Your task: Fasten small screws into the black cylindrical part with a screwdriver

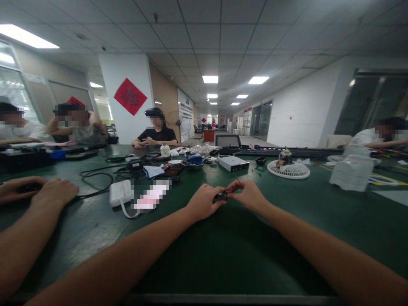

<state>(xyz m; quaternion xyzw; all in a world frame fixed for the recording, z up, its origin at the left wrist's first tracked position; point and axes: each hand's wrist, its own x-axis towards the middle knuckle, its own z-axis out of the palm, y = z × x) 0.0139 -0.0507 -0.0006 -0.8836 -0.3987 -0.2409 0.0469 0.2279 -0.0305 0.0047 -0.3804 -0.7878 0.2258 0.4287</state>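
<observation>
In front of me, over the green table (229, 255), my left hand (202, 202) is closed on a small dark part (221, 196), gripped between thumb and fingers. My right hand (250, 196) meets it from the other side, its fingertips pinched at the part's right end. A thin dark rod or wire (236, 178) sticks up from the right fingers; I cannot tell whether it is joined to the part. Most of the part is hidden by my fingers.
Behind my hands are a white box (233, 163) and a white fan grille with a motor (288, 171). Clear plastic packaging (353, 172) stands right. A white adapter (120, 193) and black cables (95, 174) lie left, beside a co-worker's hands (54, 191). Other people sit around the table.
</observation>
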